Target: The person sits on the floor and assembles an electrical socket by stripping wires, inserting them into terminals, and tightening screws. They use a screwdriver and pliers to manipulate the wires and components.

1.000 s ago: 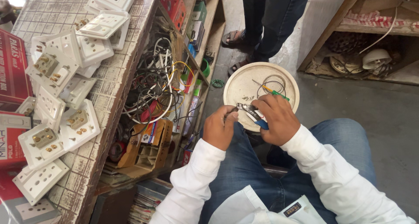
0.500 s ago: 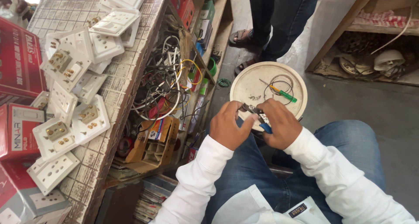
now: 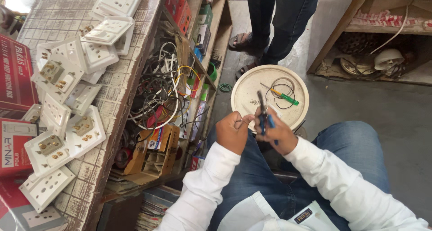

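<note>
the right hand (image 3: 280, 134) is closed around blue-handled pliers (image 3: 263, 115), whose dark nose points up and away over the near edge of a round cream plate (image 3: 252, 84). the left hand (image 3: 232, 132) is curled shut, pinching the end of a thin pale wire (image 3: 246, 119) that runs across to the pliers. both hands sit close together above the person's knees in blue jeans (image 3: 346, 154), just at the plate's near rim.

on the plate lie a green-handled screwdriver (image 3: 284, 97) and a loop of thin dark wire (image 3: 280, 88), the two touching.

to the left runs a worn tiled surface (image 3: 121, 87) covered with white switch plates (image 3: 67, 105), some face up, some showing brass terminals. red boxes (image 3: 15, 78) lie at its far left edge. beside the surface a shelf (image 3: 198, 55) holds a tangle of cables (image 3: 157, 96) and small cartons.

another person's legs (image 3: 274, 19) in dark trousers and sandals stand on the floor beyond the plate. a low wooden shelf (image 3: 373, 42) on the right holds round fittings.
</note>
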